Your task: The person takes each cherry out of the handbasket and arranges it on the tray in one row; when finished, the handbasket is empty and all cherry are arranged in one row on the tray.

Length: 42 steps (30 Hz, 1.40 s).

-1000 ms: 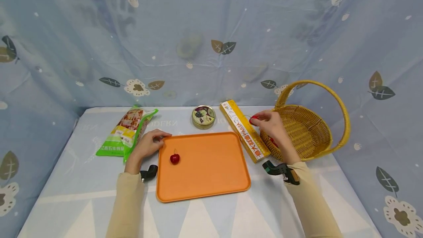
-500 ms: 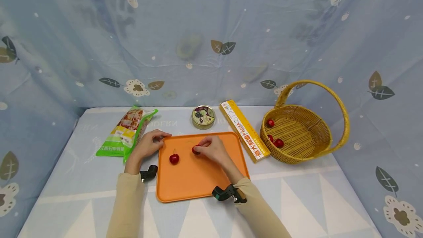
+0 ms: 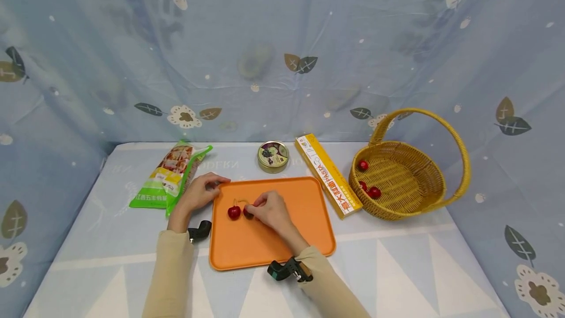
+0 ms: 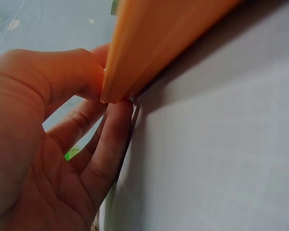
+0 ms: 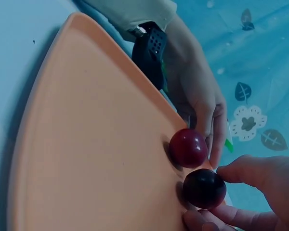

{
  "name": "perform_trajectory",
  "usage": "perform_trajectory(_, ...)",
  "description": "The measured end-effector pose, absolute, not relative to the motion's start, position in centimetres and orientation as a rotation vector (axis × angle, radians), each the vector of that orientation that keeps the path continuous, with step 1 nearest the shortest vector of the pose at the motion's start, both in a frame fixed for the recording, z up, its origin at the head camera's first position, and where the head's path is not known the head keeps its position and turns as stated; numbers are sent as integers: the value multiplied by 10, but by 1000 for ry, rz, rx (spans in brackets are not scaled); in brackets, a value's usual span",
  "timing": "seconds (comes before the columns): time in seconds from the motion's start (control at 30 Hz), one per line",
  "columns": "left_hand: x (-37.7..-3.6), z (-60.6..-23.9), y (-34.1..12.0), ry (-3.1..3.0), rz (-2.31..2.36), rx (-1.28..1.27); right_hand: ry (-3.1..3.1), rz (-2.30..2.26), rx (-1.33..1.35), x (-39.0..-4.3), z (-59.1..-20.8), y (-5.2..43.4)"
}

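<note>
Over the left part of the orange tray (image 3: 287, 239), my right hand (image 3: 271, 212) pinches a dark red cherry (image 5: 204, 188) between thumb and fingers. Another cherry (image 3: 234, 212), brighter red with its stem up, lies on the tray right beside it. My left hand (image 3: 200, 193) grips the tray's far left corner; in the left wrist view its thumb (image 4: 72, 72) lies on the rim and fingers come from underneath. Several red cherries (image 3: 374, 192) sit inside the wicker basket (image 3: 410, 207) at the right, along its left wall.
A yellow pasta box (image 3: 328, 175) lies between tray and basket. Behind the tray stands a round tin (image 3: 272, 157). A green food bag (image 3: 169, 178) lies left, close to my left forearm. A patterned blue curtain (image 3: 247, 38) rises behind the table.
My right hand has carried the cherry left from the basket's edge across the tray, down next to the other cherry. My left hand stays at the tray corner.
</note>
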<state>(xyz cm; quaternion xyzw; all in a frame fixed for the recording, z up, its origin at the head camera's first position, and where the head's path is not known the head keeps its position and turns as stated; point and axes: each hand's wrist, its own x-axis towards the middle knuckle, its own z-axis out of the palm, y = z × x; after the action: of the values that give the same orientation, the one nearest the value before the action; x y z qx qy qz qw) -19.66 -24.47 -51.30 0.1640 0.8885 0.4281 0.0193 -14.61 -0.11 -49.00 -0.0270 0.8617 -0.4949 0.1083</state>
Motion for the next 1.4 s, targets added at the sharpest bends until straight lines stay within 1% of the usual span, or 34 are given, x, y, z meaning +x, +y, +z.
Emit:
perform_trajectory(0.47,-196,-515,-245,2747,1348,521,2622,-1369,-112,-147,-490,-2)
perform_trajectory(0.8,-196,-515,-246,2752,1365,526,2544,-1438,-122,-149,-487,5)
perform_trajectory(1.17,-197,-514,-246,2746,1328,486,2515,-1439,-118,-148,-487,0)
perform_trajectory(1.3,-197,-515,-245,2754,1338,497,2486,-1451,-115,-151,-483,10)
perform_trajectory(1.4,-197,-516,-245,2753,1359,510,2444,-1519,-101,-160,-477,31)
